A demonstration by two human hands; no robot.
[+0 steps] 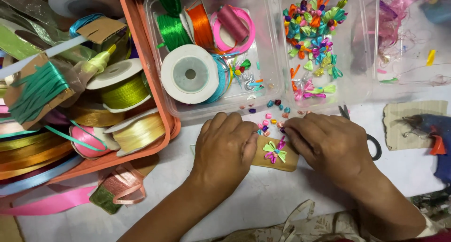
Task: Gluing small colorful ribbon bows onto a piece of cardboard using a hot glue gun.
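A white work table (263, 199) carries everything; take the tan cardboard strip (277, 161) near its middle as the landmark. Up and left of the strip sits an orange basket (155, 82) of ribbon spools, and straight above it two clear plastic trays, one with spools (263, 77), one with finished bows (361, 82). The left hand (224, 148) rests palm-down on the strip's left end, fingers curled, pinning it. The right hand (329, 143) covers the right end, fingertips pinching toward a small green-and-pink ribbon bow (275, 150) lying on the strip between both hands, its long axis slanting upward to the right; whether the fingers actually grasp it I cannot tell. Loose beads (270, 117) lie scattered just above.
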